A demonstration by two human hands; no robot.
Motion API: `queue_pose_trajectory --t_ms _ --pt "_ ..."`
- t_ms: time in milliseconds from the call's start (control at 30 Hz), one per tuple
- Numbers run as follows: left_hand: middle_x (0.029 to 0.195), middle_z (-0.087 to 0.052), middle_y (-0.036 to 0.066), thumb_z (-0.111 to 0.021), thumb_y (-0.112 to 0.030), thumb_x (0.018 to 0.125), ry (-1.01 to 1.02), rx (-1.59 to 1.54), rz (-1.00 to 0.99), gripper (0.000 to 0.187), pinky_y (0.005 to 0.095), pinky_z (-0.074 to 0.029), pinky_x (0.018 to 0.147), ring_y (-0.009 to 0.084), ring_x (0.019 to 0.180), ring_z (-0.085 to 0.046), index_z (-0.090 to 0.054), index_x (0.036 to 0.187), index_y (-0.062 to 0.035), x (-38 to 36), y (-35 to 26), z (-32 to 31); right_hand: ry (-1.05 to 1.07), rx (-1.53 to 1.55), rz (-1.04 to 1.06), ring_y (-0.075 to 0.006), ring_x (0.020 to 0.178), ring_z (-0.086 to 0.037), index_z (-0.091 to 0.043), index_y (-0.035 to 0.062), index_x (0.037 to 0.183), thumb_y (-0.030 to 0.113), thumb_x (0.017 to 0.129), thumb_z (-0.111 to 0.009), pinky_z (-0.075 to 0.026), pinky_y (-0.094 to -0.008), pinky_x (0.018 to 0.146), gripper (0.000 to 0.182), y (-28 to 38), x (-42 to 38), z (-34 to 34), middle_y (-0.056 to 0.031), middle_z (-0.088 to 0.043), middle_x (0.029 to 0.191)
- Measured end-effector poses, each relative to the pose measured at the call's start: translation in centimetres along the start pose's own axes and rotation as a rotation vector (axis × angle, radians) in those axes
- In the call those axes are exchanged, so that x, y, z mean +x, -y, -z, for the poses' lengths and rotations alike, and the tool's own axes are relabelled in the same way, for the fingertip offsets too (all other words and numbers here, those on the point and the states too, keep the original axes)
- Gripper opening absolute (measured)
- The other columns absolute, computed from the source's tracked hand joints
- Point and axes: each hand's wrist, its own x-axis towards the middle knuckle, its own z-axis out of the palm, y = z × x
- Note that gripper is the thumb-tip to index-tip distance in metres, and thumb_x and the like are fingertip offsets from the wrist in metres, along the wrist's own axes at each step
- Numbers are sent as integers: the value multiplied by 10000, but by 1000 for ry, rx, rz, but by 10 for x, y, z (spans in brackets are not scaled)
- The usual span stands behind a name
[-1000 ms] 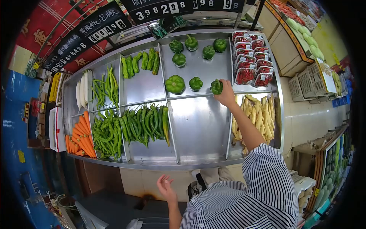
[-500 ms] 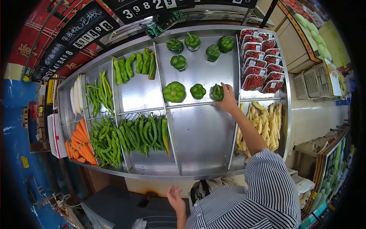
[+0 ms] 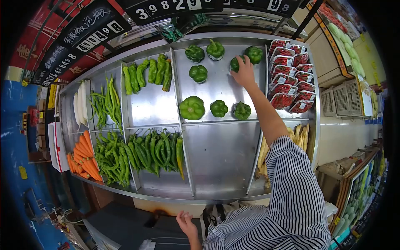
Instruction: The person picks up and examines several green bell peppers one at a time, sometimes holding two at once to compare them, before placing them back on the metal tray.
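My right hand (image 3: 243,71) reaches into the upper middle section of the metal display tray (image 3: 225,143), its fingers closed around a green bell pepper (image 3: 234,64) that they partly cover. Right beside it sits another bell pepper (image 3: 253,54). Further left in that section lie several more, among them a stemmed pepper (image 3: 215,49). Along the divider are a large light-green pepper (image 3: 191,108), a small one (image 3: 218,108) and a darker one (image 3: 241,111). My left hand (image 3: 186,225) hangs in front of the tray, holding nothing, fingers loosely bent and apart.
Packs of red chillies (image 3: 291,77) fill the right section, with ginger (image 3: 298,137) below. Long green peppers (image 3: 156,150), carrots (image 3: 85,157) and white radishes (image 3: 80,103) occupy the left side. Price boards (image 3: 89,35) hang over the far edge.
My right hand has left the pepper by the divider and moved up to one further back, which it now grips. The left hand has shifted slightly down and left.
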Motion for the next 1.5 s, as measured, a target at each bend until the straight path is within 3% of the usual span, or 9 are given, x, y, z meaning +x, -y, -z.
queue_pose_trajectory --t_ms 200,500,667,767,833,967,1133,1333,1500 --pt "1115 -524 144 -496 -185 985 -49 24 31 309 322 -517 799 216 1002 -572 -439 1215 15 6 7 15 146 20 -89 -421 1133 -524 -520 233 1268 194 665 -807 -471 -462 953 669 -7 13 -10 -194 -384 1366" --pt "1154 -533 132 -518 -150 968 72 12 -54 293 330 -538 782 222 1014 -588 -450 1212 -2 21 13 39 67 387 139 -364 1117 -517 -569 123 1140 105 580 -820 -456 -412 952 614 24 -34 53 -151 -465 1238" --pt "1158 -531 135 -516 -111 953 154 -18 -141 289 327 -546 763 223 1003 -592 -452 1212 -1 46 26 64 123 643 51 -224 1198 -496 -369 97 1340 40 598 -855 -443 -360 992 889 81 -87 137 -103 -477 1275" --pt "1152 -531 136 -512 -107 954 228 -27 -209 282 328 -547 759 222 989 -592 -457 1211 -4 71 36 80 163 1171 -55 -256 1215 -490 -288 79 1416 38 631 -831 -434 -374 1009 955 116 -135 185 -133 -454 1321" --pt "1146 -533 130 -510 -107 957 249 -67 -264 278 323 -545 752 217 970 -594 -460 1212 -8 86 46 91 209 1482 -98 -258 1225 -490 -285 89 1431 156 713 -809 -403 -372 1040 892 142 -170 218 -124 -461 1332" --pt "1077 -570 113 -517 -75 946 274 -190 -340 287 310 -525 746 192 908 -591 -469 1219 3 117 56 111 350 1827 -150 -302 1145 -548 -308 118 1418 317 845 -709 -523 -468 841 727 195 -239 273 -124 -488 1313" --pt "1056 -577 109 -504 -79 954 216 -341 -252 264 296 -520 734 178 901 -587 -478 1205 -3 128 72 146 445 1773 -135 -384 969 -622 -302 150 1445 633 874 -503 -520 -431 673 774 251 -287 305 -148 -505 1315" --pt "1022 -597 90 -515 -114 963 284 -356 -226 222 297 -522 736 171 897 -604 -511 1167 -28 134 97 176 510 1939 -228 -342 882 -629 -365 160 1427 742 845 -411 -482 -384 643 825 301 -323 323 -186 -467 1355" --pt "995 -610 85 -531 -119 958 419 -290 -253 201 294 -523 746 168 894 -616 -539 1137 -27 138 84 183 524 1896 -68 -354 1063 -588 -364 125 1420 656 802 -590 -517 -443 816 846 323 -348 328 -231 -418 1397"
